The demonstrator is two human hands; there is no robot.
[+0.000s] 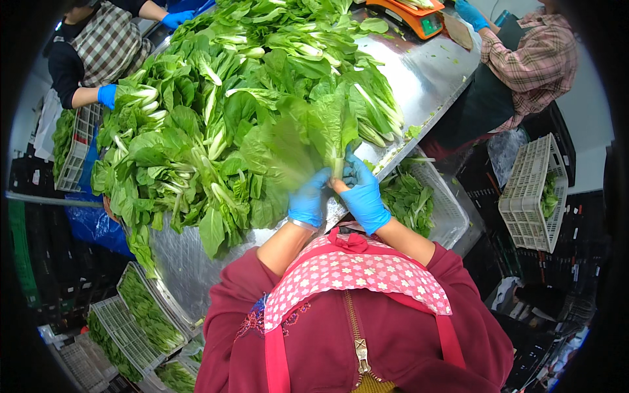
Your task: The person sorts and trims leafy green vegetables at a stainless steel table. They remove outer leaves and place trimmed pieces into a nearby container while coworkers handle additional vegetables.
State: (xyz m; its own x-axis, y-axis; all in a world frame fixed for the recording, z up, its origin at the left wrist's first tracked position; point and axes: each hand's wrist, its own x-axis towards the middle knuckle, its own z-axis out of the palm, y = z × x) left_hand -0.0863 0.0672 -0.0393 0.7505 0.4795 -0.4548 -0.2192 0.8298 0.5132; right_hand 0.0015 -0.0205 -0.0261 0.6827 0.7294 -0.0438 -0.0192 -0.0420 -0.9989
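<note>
Both my hands wear blue gloves and meet over the near edge of the metal table [179, 260]. My left hand [307, 199] is closed around the base of blurred leafy greens [282, 147]. My right hand [361, 191], its thumb tip bare, grips the pale stalk of an upright leafy green [338, 127] right beside it. A large heap of leafy greens with white stalks [196, 123] covers much of the table beyond and to the left of my hands. More bunches [376, 110] lie just past my right hand.
An orange scale [410, 17] stands at the far right. A white plastic crate [454, 211] holding leaves sits below the table's right edge. Crates of greens [147, 309] are at lower left, another crate [533, 196] at right. Co-workers stand at upper left and upper right, wearing blue gloves.
</note>
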